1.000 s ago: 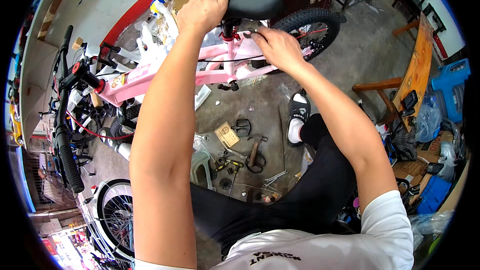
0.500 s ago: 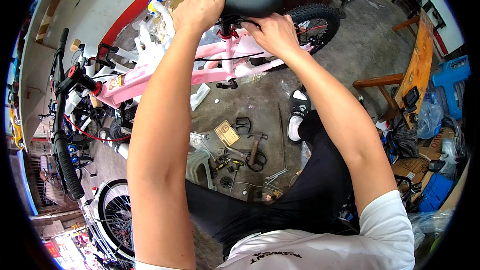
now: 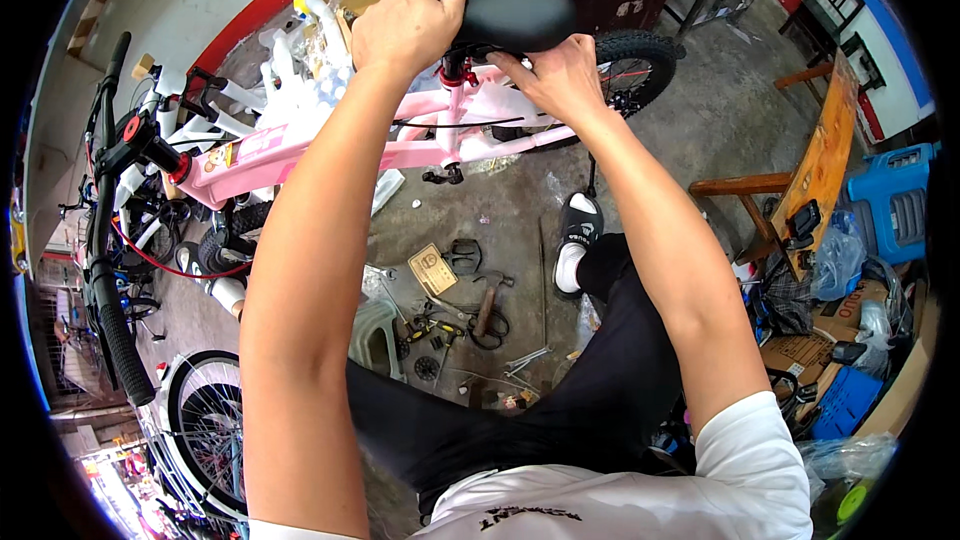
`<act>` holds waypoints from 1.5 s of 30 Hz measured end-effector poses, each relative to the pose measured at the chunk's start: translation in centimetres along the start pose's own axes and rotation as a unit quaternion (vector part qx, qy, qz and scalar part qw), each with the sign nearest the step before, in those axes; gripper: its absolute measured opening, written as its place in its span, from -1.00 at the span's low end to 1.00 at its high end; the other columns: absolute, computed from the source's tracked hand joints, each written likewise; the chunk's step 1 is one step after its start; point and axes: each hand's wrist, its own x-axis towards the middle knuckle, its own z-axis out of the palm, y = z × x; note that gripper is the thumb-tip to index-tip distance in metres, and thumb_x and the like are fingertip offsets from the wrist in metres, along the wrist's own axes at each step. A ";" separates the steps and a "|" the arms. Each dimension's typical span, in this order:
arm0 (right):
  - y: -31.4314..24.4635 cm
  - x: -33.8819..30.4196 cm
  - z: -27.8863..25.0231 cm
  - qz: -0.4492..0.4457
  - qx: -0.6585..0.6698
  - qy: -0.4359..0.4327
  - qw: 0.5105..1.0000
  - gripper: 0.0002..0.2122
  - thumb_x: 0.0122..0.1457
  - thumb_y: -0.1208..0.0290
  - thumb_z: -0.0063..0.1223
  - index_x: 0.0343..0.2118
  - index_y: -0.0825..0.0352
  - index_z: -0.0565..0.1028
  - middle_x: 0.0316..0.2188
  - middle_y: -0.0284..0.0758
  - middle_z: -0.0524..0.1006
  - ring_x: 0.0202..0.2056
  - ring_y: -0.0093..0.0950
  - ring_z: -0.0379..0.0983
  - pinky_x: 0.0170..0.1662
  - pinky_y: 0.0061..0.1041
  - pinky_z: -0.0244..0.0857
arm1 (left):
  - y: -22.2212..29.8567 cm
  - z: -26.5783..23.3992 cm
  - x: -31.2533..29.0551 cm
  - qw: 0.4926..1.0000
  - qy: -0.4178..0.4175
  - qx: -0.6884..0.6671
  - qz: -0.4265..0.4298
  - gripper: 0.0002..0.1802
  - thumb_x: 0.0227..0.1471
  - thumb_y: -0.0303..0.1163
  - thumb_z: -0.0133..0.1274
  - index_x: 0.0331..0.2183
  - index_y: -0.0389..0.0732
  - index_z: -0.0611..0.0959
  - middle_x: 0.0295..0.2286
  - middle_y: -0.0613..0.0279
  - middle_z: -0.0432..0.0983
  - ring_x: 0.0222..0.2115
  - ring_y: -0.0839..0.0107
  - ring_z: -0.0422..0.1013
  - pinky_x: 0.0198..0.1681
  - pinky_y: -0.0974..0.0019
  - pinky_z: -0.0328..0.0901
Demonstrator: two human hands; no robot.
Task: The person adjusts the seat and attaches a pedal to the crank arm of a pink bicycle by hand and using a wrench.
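I am watching a grey floor (image 3: 500, 205) stretching through the middle of the frame. Below centre, it is carrying a tan rectangular card (image 3: 433, 269), a black pedal (image 3: 464, 256), a wooden-handled hammer (image 3: 486, 312), a dark disc (image 3: 427, 368) and silver wrenches (image 3: 526, 362). Left of these, a pale plastic stool (image 3: 374, 332) is standing partly hidden. At right, a wooden counter (image 3: 832, 155) is holding a small black object (image 3: 803, 223).
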 end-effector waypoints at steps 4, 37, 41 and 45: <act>-0.7 -0.2 0.5 0.009 0.005 0.000 1.000 -0.71 0.16 0.04 0.26 -0.22 0.14 0.66 -0.32 -0.32 0.65 -0.25 -0.22 0.54 -0.10 -0.23 0.22 | -0.1 -0.4 -0.7 1.000 0.016 0.006 -0.006 -0.23 0.27 0.24 -0.33 -0.23 -0.19 0.76 -0.29 -0.25 0.65 -0.21 -0.23 0.58 -0.06 -0.17 0.42; -2.5 -1.3 -2.4 0.081 0.042 -0.094 0.991 -0.66 0.11 0.04 0.28 -0.14 0.12 0.66 -0.14 -0.27 0.64 -0.07 -0.22 0.49 -0.05 -0.23 0.16 | 12.4 -0.4 4.2 0.975 0.107 0.092 0.171 -0.31 0.22 0.19 -0.09 -0.10 -0.27 0.72 -0.13 -0.14 0.63 -0.09 -0.05 0.53 0.05 -0.33 0.26; -0.5 -2.9 -1.6 0.066 -0.009 -0.126 0.990 -0.67 0.23 0.03 0.08 -0.12 0.11 0.66 -0.06 -0.26 0.63 -0.02 -0.18 0.47 0.04 -0.15 0.14 | 12.7 1.6 2.0 0.988 -0.062 0.053 0.134 -0.22 0.18 0.29 -0.15 -0.11 -0.26 0.75 -0.02 -0.22 0.55 0.11 -0.15 0.36 0.23 -0.36 -0.03; -0.3 -2.3 -0.2 0.057 -0.135 -0.172 0.974 -0.61 0.25 -0.02 -0.08 -0.19 0.13 0.68 -0.25 -0.21 0.68 -0.14 -0.12 0.53 0.06 -0.05 0.14 | 12.7 1.4 3.0 0.993 -0.051 0.004 0.107 -0.34 0.14 0.18 0.02 -0.12 -0.24 0.75 -0.12 -0.13 0.64 0.03 -0.07 0.46 0.13 -0.11 0.21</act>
